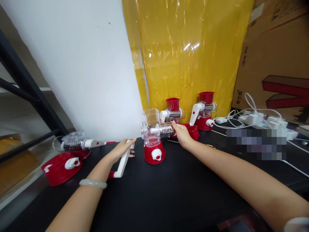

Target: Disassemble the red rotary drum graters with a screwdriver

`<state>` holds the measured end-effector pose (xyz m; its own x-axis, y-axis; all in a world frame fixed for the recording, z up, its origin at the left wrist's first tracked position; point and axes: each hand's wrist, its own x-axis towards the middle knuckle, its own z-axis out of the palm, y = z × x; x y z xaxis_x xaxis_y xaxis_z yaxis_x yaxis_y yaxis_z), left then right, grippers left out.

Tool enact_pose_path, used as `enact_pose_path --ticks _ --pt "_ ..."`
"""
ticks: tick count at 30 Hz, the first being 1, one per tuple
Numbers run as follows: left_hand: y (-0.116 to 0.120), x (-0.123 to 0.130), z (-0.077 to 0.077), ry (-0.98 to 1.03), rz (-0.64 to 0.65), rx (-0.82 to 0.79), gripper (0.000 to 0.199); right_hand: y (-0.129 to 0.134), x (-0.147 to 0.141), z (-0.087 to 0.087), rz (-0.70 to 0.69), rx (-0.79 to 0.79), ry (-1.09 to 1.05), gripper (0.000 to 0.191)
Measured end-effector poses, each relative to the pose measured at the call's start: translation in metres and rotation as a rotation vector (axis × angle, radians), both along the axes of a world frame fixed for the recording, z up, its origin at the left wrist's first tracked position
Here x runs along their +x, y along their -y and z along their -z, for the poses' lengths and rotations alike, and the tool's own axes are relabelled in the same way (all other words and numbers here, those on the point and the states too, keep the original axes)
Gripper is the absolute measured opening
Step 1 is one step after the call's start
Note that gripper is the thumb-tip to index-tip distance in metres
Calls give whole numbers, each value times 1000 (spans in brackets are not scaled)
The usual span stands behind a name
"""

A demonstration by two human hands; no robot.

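In the middle of the table stands a rotary grater body (154, 151) with a red base, a white knob and a clear housing. My right hand (182, 133) is closed on a metal grater drum (166, 129), its white shaft pointing left at the front of the clear housing. How far the shaft sits inside the housing I cannot tell. Left of the body, my left hand (123, 149) is closed around a white crank handle (124, 163) with a red grip at its lower end. The handle is apart from the grater body.
Two assembled red graters (173, 104) (205, 111) stand behind on the right. A red base (62, 167) and another grater (73, 141) are at the left. White cables (251, 111) and power strips (272, 124) lie right, before a cardboard box (275, 61).
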<state>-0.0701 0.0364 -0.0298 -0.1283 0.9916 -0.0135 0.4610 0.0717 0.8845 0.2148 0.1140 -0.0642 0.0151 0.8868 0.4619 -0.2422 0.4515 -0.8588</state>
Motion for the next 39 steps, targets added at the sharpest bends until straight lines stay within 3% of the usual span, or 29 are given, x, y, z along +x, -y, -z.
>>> enact_pose_path --ticks 6,11,22,29,33,39 --pt "-7 -10 16 -333 -55 82 53 -18 16 -4 150 -6 -68 65" --pt "-11 -16 24 -559 -52 141 50 -29 43 -8 353 39 13 58" --pt "-10 -13 25 -773 -31 190 45 -55 129 -32 766 134 167 45" --pt "-1 4 18 -776 -5 332 50 -72 159 -8 903 44 156 26" --pt "4 12 16 -722 41 411 59 -85 164 4 916 -26 111 30" --pt "8 18 18 -711 143 421 63 -95 175 8 959 -113 37 35"
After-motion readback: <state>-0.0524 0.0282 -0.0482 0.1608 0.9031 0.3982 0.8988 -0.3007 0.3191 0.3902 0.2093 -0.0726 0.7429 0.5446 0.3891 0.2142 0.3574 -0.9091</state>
